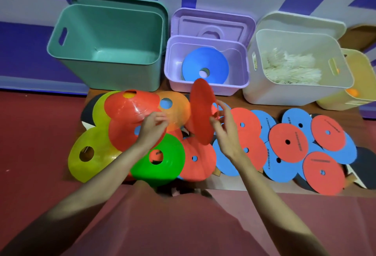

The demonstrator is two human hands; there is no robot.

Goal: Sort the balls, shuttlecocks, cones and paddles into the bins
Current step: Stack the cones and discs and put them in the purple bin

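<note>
Right hand (222, 127) grip pinches upright red disc (200, 111); left hand (151, 130) beside.

The red cone (130, 111) and the green cone (162, 160) look like thin, shiny plastic, and light glints on them. The yellow cone (89, 154) is shiny and a bit see-through. The flat red disc (201, 111) looks matt and smooth, maybe foam or rubber. The teal bin (105, 38) and purple bin (205, 87) are smooth, dull plastic. The shuttlecocks (291, 68) look white and feathery.
</note>
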